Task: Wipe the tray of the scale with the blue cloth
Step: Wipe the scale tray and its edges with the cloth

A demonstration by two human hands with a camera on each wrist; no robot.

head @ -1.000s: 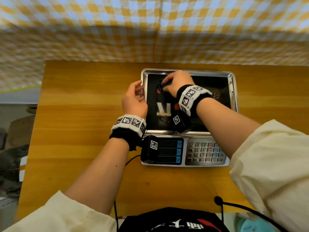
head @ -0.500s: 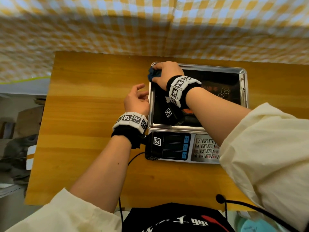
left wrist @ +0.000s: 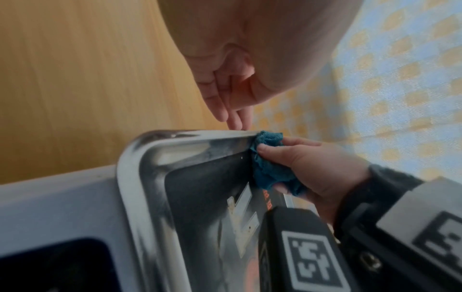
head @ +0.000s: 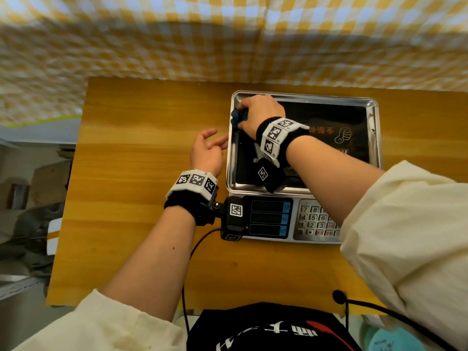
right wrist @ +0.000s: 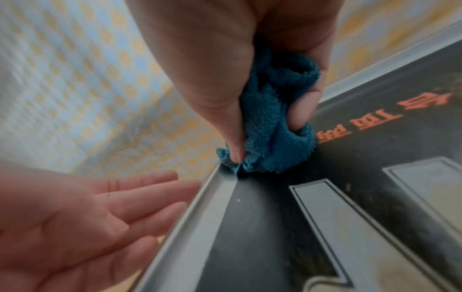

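The scale's steel tray [head: 374, 127] has a dark printed floor and sits on the scale on the wooden table. My right hand [head: 255, 115] grips the bunched blue cloth [head: 236, 119] [left wrist: 268, 170] [right wrist: 270, 126] and presses it against the tray's left rim [right wrist: 207, 199] near the far left corner. My left hand [head: 206, 153] [right wrist: 82, 215] hovers just left of the tray with straight fingers, palm toward the rim, holding nothing. In the left wrist view its fingertips [left wrist: 235, 120] come close to the rim; contact is unclear.
The scale's front panel with dark displays [head: 268, 217] and a keypad [head: 315, 220] faces me. The wooden table [head: 131, 173] stretches left of the scale. A yellow checked cloth [head: 228, 34] hangs behind. A black cable [head: 200, 241] runs off the near edge.
My right hand carried the cloth from the tray's middle to the far left corner, then slightly nearer along the left rim. My left hand drew away from the rim and spread its fingers.
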